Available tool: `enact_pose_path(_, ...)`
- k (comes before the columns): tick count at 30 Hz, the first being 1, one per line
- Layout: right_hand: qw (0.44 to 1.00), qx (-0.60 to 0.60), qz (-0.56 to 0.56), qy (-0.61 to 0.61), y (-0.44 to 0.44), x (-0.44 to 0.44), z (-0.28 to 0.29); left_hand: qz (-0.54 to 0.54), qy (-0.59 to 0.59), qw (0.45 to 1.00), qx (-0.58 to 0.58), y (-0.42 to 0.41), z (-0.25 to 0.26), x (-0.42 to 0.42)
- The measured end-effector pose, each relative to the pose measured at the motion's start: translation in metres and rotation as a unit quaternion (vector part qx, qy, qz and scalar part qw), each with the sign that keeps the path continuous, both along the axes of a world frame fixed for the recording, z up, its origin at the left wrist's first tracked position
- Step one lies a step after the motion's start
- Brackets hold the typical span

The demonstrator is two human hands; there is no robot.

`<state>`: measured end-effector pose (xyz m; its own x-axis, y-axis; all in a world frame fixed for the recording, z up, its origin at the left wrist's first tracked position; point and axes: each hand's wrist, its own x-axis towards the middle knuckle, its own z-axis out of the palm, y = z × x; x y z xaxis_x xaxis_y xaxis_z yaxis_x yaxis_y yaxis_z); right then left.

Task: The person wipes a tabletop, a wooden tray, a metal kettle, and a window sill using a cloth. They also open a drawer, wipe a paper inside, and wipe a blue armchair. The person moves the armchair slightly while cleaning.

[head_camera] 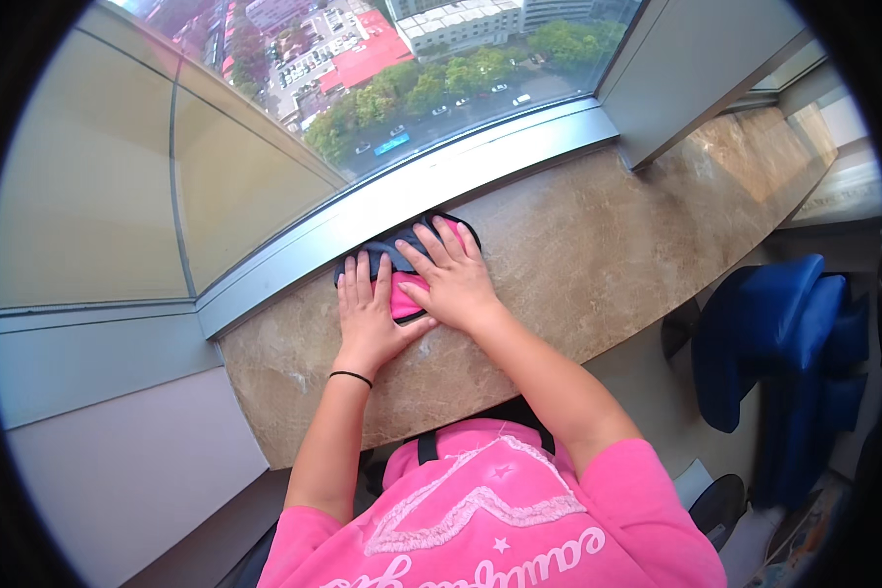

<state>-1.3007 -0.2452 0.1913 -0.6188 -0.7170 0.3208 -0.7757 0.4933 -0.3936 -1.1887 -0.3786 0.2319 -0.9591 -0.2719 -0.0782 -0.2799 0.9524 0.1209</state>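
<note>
A pink and dark grey fabric item with black edging [404, 294] lies flat on the brown marble-look windowsill counter, close to the metal window frame. What kind of item it is, I cannot tell. My left hand [371, 309] rests palm down on its left part, fingers extended, with a thin black band round the wrist. On its right part lies my right hand [452, 275], also palm down with the fingers spread. The two hands are side by side, the left thumb close to the heel of the right hand. Both hide much of the fabric.
A metal window frame [411, 198] runs along the counter's far edge [558, 220], with a street and buildings far below outside. A grey pillar [676, 73] stands at the upper right. Blue padded seats [764, 316] are at the right, below the counter.
</note>
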Motion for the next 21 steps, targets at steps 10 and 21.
enact_pose_path(10,0.979,0.052,-0.199,0.015,0.111,-0.098,-0.006,-0.159,0.027,0.986,0.031,0.095,-0.016,-0.125)
enact_pose_path(21,0.931,0.098,-0.352,-0.008,0.145,-0.122,-0.013,-0.245,0.014,0.968,0.043,0.125,-0.019,-0.179)
